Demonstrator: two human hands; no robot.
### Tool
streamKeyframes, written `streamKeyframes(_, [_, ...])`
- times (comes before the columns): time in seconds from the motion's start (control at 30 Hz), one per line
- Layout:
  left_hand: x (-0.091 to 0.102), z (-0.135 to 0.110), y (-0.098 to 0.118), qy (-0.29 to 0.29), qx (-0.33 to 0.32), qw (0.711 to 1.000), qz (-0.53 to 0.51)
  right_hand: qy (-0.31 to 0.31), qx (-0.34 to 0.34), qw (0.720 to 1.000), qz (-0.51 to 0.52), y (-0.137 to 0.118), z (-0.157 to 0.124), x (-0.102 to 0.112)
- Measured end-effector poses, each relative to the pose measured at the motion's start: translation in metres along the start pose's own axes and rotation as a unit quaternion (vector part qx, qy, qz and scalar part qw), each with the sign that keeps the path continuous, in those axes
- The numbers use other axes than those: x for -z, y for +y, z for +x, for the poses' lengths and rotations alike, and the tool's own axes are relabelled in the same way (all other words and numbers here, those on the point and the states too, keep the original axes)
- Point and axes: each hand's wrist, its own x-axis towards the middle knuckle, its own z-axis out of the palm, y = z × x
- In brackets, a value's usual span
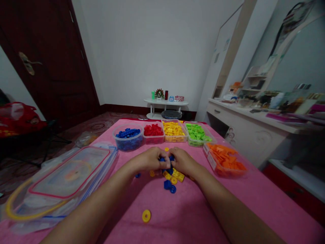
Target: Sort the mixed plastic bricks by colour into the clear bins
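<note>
My left hand [154, 159] and my right hand [180, 160] meet over a small heap on the pink cloth, fingers closed around blue plastic toy pieces [168, 165]. Exactly how the blue pieces fit together is hidden by the fingers. Under and in front of the hands lie yellow building pieces [178, 175], including a yellow ring [174, 180]. A blue block [167, 184] and a blue ring [173, 189] rest just in front of them. Closer to me, a lone yellow wheel [146, 216] lies on the cloth.
Behind the hands stand tubs of blue [128, 144], red [153, 139], yellow [175, 138] and green pieces [198, 143]. An orange-filled tub [225, 171] is at right. Stacked plastic lids [73, 195] cover the table's left side. A white dresser [254, 122] stands beyond the right edge.
</note>
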Motion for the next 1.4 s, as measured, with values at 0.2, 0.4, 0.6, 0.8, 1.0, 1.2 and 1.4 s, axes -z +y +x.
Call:
streamKeyframes(0.2, [0.005, 0.014, -0.007, 0.170, 0.052, 0.900, -0.399, 0.053, -0.041, 0.997, 0.048, 0.002, 0.004, 0.012])
streamKeyframes(0.4, [-0.002, 0.018, -0.012, 0.154, 0.089, 0.828, -0.532, 0.172, -0.016, 0.976, 0.132, -0.019, 0.005, 0.045])
streamKeyframes(0.6, [-0.004, 0.025, -0.018, 0.066, 0.064, 0.768, -0.634, 0.154, 0.066, 0.978, 0.128, -0.046, -0.002, 0.044])
streamKeyframes(0.8, [0.002, 0.026, -0.019, 0.078, 0.074, 0.730, -0.675, 0.206, 0.088, 0.959, 0.176, -0.052, -0.002, 0.045])
streamKeyframes(1.0, [0.059, 0.007, -0.007, 0.208, -0.023, 0.729, -0.652, 0.236, 0.051, 0.944, 0.226, -0.045, 0.000, 0.050])
streamKeyframes(1.2, [0.133, 0.020, -0.009, 0.544, 0.004, 0.792, -0.277, 0.231, 0.053, 0.943, 0.235, -0.045, 0.000, 0.048])
streamKeyframes(1.4, [0.170, 0.026, -0.045, 0.549, 0.077, 0.828, -0.083, 0.223, 0.046, 0.944, 0.239, -0.041, 0.000, 0.048])
